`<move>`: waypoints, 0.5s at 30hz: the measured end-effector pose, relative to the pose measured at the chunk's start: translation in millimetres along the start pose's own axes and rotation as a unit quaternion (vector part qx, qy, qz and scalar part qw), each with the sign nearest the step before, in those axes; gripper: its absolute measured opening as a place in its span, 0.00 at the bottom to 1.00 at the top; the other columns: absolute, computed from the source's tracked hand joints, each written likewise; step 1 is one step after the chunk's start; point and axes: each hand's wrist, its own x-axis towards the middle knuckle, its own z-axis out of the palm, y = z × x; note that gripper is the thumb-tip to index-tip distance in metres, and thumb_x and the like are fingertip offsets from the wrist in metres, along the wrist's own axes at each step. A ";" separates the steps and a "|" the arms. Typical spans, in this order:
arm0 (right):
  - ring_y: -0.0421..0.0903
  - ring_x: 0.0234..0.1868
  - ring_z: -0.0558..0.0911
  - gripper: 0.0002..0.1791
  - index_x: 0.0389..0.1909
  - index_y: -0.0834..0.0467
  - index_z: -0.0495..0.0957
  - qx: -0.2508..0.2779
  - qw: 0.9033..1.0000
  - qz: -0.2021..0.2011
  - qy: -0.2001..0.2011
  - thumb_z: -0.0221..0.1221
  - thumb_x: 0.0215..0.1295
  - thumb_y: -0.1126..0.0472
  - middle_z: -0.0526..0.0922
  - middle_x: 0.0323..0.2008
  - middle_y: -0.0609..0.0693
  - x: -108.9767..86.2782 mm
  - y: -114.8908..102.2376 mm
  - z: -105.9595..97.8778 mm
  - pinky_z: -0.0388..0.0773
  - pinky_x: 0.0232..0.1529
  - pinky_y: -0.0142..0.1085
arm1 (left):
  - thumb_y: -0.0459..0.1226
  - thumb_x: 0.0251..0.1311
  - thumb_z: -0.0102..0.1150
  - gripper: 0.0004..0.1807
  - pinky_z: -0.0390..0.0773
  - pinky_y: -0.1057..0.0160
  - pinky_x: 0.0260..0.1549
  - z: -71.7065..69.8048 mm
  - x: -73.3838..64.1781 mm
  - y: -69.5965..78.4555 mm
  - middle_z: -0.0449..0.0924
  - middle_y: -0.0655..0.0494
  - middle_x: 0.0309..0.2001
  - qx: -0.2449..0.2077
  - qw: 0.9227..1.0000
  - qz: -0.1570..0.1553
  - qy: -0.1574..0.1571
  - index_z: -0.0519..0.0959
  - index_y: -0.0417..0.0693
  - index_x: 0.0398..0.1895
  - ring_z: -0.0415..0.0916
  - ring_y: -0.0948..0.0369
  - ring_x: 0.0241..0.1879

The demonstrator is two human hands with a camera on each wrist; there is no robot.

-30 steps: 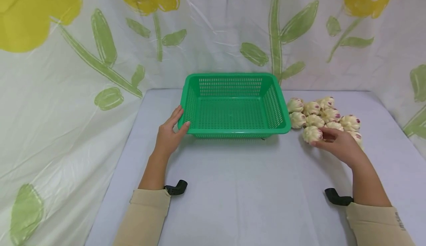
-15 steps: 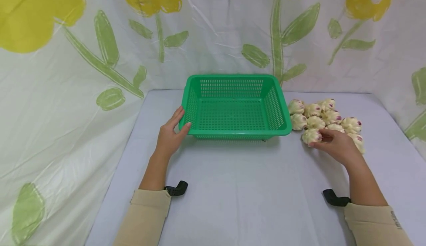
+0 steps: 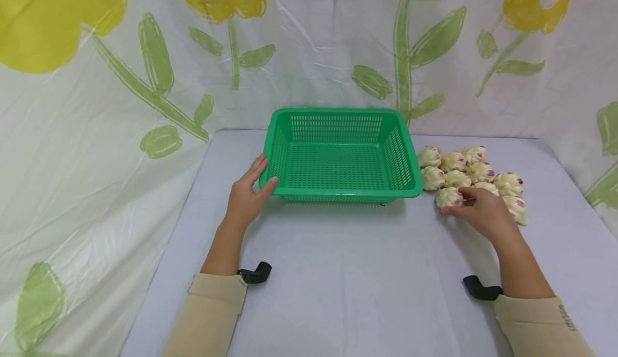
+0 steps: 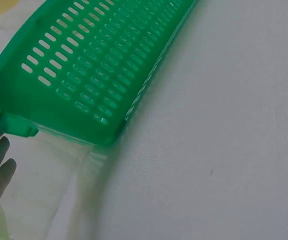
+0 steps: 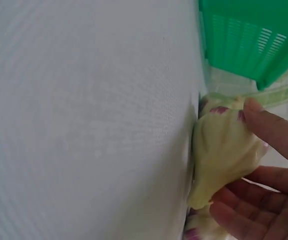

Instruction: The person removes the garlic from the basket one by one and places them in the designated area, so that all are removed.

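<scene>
A green plastic basket (image 3: 338,192) with slotted walls stands toward the back of the table, nothing inside it. My left hand (image 3: 246,199) holds its near left corner, thumb over the rim and fingers along the outer side. In the left wrist view some of those fingers (image 4: 1,165) show below the basket's rim. At the front of a cluster of garlic bulbs (image 3: 456,179), my right hand (image 3: 483,212) grips one garlic bulb (image 3: 448,198) between thumb and fingers. That bulb, cream with purple marks, seems to be still on or close to the table in the right wrist view.
Several other garlic bulbs (image 3: 481,172) lie close together just right of the basket. A white cloth (image 3: 347,271) covers the table. Behind it hangs a flower-printed curtain (image 3: 309,51). Each wrist carries a black camera mount (image 3: 256,273).
My right hand and the garlic bulb in it have shifted slightly left, uncovering more of the bulb at the right end. The left hand stays on the basket.
</scene>
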 end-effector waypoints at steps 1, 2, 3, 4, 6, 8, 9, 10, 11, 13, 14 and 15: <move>0.65 0.51 0.77 0.54 0.66 0.72 0.66 0.000 1.000 -0.002 0.000 0.66 0.53 0.32 0.78 0.52 0.71 -0.1 0.0 -0.1 0.78 0.41 0.51 | 0.48 0.68 0.57 0.32 0.65 0.52 0.69 -0.1 0.0 0.3 0.60 0.59 0.74 0.001 1.000 0.000 0.000 0.66 0.45 0.72 0.56 0.60 0.74; 0.65 0.51 0.77 0.54 0.66 0.72 0.66 -0.001 1.000 -0.005 0.001 0.66 0.53 0.32 0.78 0.51 0.72 -0.5 0.0 -0.4 0.78 0.41 0.52 | 0.48 0.68 0.57 0.32 0.65 0.52 0.69 -0.4 -0.1 0.7 0.60 0.59 0.74 0.000 1.000 -0.001 0.001 0.66 0.44 0.72 0.56 0.60 0.74; 0.65 0.51 0.77 0.54 0.66 0.72 0.66 -0.001 1.000 -0.007 0.001 0.67 0.53 0.33 0.78 0.52 0.72 -0.7 0.0 -0.6 0.78 0.41 0.52 | 0.48 0.68 0.57 0.33 0.65 0.52 0.69 -0.6 -0.1 0.9 0.60 0.59 0.74 0.000 1.000 -0.001 0.001 0.66 0.44 0.72 0.56 0.60 0.74; 0.65 0.51 0.77 0.54 0.66 0.73 0.66 -0.001 1.000 -0.008 0.000 0.67 0.53 0.33 0.78 0.52 0.72 -1.1 0.0 -1.1 0.78 0.41 0.53 | 0.48 0.68 0.57 0.33 0.65 0.52 0.69 -0.7 0.0 0.7 0.60 0.59 0.74 0.000 1.000 -0.001 0.002 0.66 0.44 0.72 0.56 0.60 0.74; 0.66 0.52 0.77 0.54 0.65 0.73 0.66 -0.004 1.000 -0.013 0.002 0.67 0.53 0.33 0.78 0.52 0.72 -1.5 0.2 -1.6 0.78 0.43 0.54 | 0.49 0.68 0.57 0.33 0.65 0.52 0.69 -0.8 0.2 -0.1 0.60 0.59 0.74 -0.001 1.000 0.001 0.003 0.66 0.44 0.71 0.56 0.60 0.74; 0.66 0.52 0.76 0.54 0.66 0.73 0.66 -0.008 1.000 -0.014 0.003 0.67 0.53 0.33 0.78 0.52 0.72 -1.7 0.9 -2.2 0.77 0.44 0.55 | 0.49 0.67 0.58 0.33 0.65 0.51 0.69 -0.5 0.4 -1.2 0.61 0.58 0.74 -0.002 1.000 0.004 0.004 0.66 0.44 0.71 0.57 0.59 0.74; 0.66 0.52 0.76 0.54 0.65 0.73 0.66 -0.010 1.000 -0.017 0.005 0.67 0.53 0.33 0.78 0.52 0.73 -1.7 1.3 -2.6 0.77 0.44 0.56 | 0.49 0.67 0.58 0.33 0.65 0.52 0.69 0.0 0.6 -2.2 0.61 0.58 0.74 -0.002 1.000 0.007 0.006 0.67 0.44 0.71 0.57 0.59 0.74; 0.66 0.52 0.76 0.53 0.65 0.73 0.66 -0.012 1.000 -0.018 0.006 0.67 0.54 0.34 0.77 0.52 0.72 -1.9 1.6 -3.0 0.76 0.44 0.56 | 0.48 0.67 0.58 0.33 0.65 0.52 0.69 0.3 0.7 -3.0 0.61 0.58 0.74 -0.002 1.000 0.010 0.007 0.67 0.44 0.71 0.57 0.59 0.74; 0.66 0.52 0.76 0.53 0.65 0.73 0.66 -0.015 1.000 -0.021 0.008 0.67 0.54 0.34 0.78 0.51 0.72 -1.9 1.8 -3.4 0.76 0.45 0.57 | 0.48 0.67 0.58 0.33 0.65 0.52 0.69 0.8 0.8 -3.7 0.62 0.58 0.74 -0.003 1.000 0.012 0.009 0.67 0.44 0.71 0.58 0.59 0.74; 0.66 0.52 0.76 0.52 0.64 0.73 0.67 -0.017 1.000 -0.023 0.010 0.67 0.54 0.34 0.78 0.51 0.72 -2.5 1.8 -4.5 0.76 0.45 0.57 | 0.48 0.67 0.59 0.32 0.65 0.52 0.69 1.3 1.0 -4.6 0.62 0.58 0.74 -0.005 1.000 0.018 0.013 0.67 0.44 0.71 0.58 0.59 0.74; 0.66 0.52 0.76 0.52 0.64 0.74 0.67 -0.019 0.999 -0.024 0.011 0.67 0.55 0.34 0.78 0.51 0.72 -2.7 1.6 -4.8 0.76 0.45 0.57 | 0.48 0.67 0.59 0.32 0.65 0.52 0.68 1.4 1.0 -4.7 0.62 0.58 0.74 -0.007 1.000 0.020 0.014 0.67 0.43 0.71 0.59 0.59 0.73; 0.66 0.52 0.76 0.52 0.64 0.74 0.67 -0.019 0.999 -0.025 0.011 0.66 0.54 0.34 0.78 0.51 0.72 -2.9 1.4 -5.7 0.76 0.45 0.57 | 0.47 0.67 0.59 0.32 0.65 0.53 0.68 1.7 1.0 -5.0 0.62 0.58 0.74 -0.008 1.000 0.021 0.016 0.68 0.43 0.70 0.59 0.59 0.73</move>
